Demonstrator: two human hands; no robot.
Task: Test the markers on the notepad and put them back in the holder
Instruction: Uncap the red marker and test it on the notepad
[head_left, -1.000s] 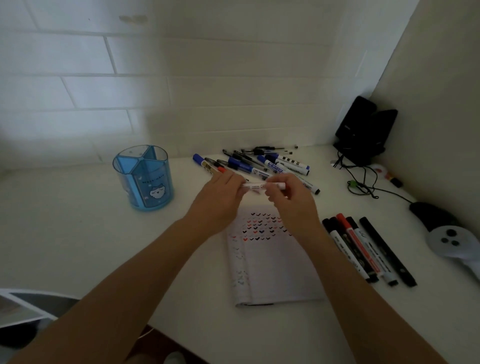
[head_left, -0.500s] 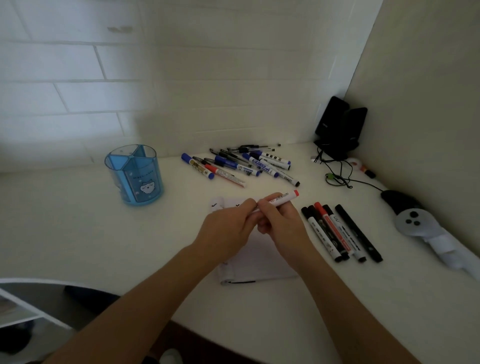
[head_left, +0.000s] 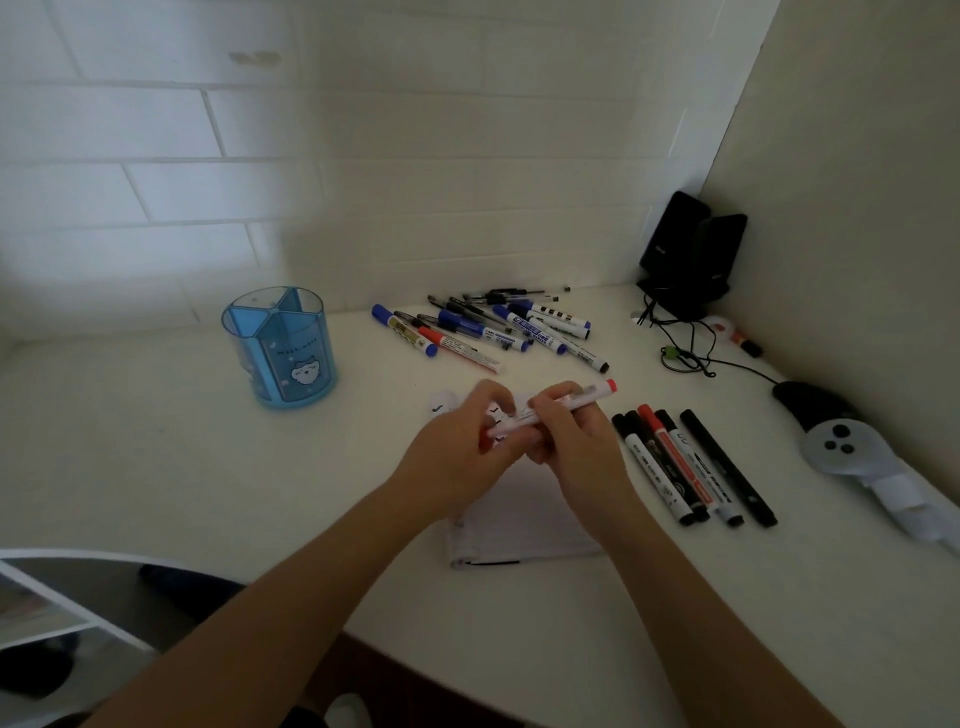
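1. While both hands work on it, the marker (head_left: 589, 393) hangs slantwise just above the notepad (head_left: 524, 519), its red tail end up to the right and its other end low in the left palm.
2. The left hand (head_left: 457, 452) curls its fingers round the lower end, where a bit of red shows. The right hand (head_left: 571, 447) pinches the white barrel between thumb and fingers. Such a two-handed hold suits pulling a cap off or pressing one on; I cannot tell which.
3. The notepad lies flat on the worktop (head_left: 156, 457) right under the hands, so a tip can drop to the paper with little travel. A few small tick marks show at its far edge.
4. A row (head_left: 685, 462) of black and red markers lies side by side just right of the notepad. It is likely a sorted lot, kept apart from the loose pile (head_left: 488, 327) of blue, red and black ones near the wall.
5. The holder (head_left: 280, 348), blue and split into compartments, stands well to the left. No marker shows above its rim, so I judge the putting-back not yet begun.
6. Speakers (head_left: 685, 254), a tangled cable (head_left: 688, 357) and a controller (head_left: 831, 441) sit in the right corner, away from the work.
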